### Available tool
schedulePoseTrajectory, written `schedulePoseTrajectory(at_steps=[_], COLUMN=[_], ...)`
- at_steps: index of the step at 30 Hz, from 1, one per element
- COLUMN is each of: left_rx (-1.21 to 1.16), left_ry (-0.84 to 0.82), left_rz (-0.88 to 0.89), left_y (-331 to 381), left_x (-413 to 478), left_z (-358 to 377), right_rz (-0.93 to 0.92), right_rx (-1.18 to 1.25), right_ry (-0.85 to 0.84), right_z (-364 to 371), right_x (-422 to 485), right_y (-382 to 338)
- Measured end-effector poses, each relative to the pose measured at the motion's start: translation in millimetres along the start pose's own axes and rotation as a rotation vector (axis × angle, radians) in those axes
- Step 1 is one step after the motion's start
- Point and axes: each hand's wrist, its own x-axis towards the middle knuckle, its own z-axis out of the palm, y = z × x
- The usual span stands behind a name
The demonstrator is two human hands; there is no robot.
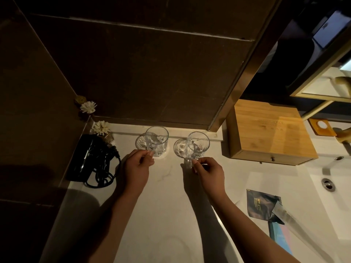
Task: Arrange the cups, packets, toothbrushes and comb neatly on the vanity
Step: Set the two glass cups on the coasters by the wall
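Two clear glass cups with handles stand near the back wall of the white vanity (165, 196). My left hand (137, 168) pinches the handle of the left cup (157, 140), which sits partly over a round glass coaster (139, 142). My right hand (207, 170) grips the handle of the right cup (197, 145), beside a second coaster (178, 149). A dark packet (262, 205) lies at the right, with a clear-wrapped long item (298, 223) across it and a pale blue and pink packet (281, 237) below. I see no comb.
A black hair dryer (85, 158) with its coiled cord lies at the left. White flowers (100, 128) stand in the back left corner. A bamboo box (269, 131) with a drawer sits at the right, and beyond it the sink basin (326, 184).
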Motion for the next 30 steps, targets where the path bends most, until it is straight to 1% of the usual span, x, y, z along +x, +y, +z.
schedulePoseTrajectory(at_steps=[2, 8, 21, 23, 25, 28, 30], left_rx=[-0.041, -0.054, -0.06, -0.016, 0.08, 0.232, 0.286], left_ry=[0.021, 0.049, 0.028, 0.013, 0.016, 0.04, 0.037], left_rz=[0.001, 0.011, -0.017, -0.017, -0.007, 0.017, 0.022], left_y=[6.8, 13.3, 12.6, 12.8, 11.4, 4.4, 3.3], left_x=[-3.2, -9.8, -16.9, -19.2, -19.9, -19.0, -19.6], left_z=[4.9, 14.0, 19.9, 20.0, 19.2, 15.4, 12.1], right_rz=[-0.004, 0.004, -0.004, -0.003, 0.006, 0.004, -0.008], right_rx=[0.004, 0.021, 0.03, 0.045, 0.051, 0.016, -0.005], right_ry=[-0.009, -0.021, -0.011, -0.008, -0.01, -0.011, -0.008], right_z=[-0.5, -1.1, -1.9, -2.4, -2.2, -0.6, -0.1], right_x=[0.6, 2.2, 3.5, 3.9, 4.6, 4.2, 3.6], right_y=[0.2, 2.4, -3.1, -5.5, -6.4, -5.3, -5.1])
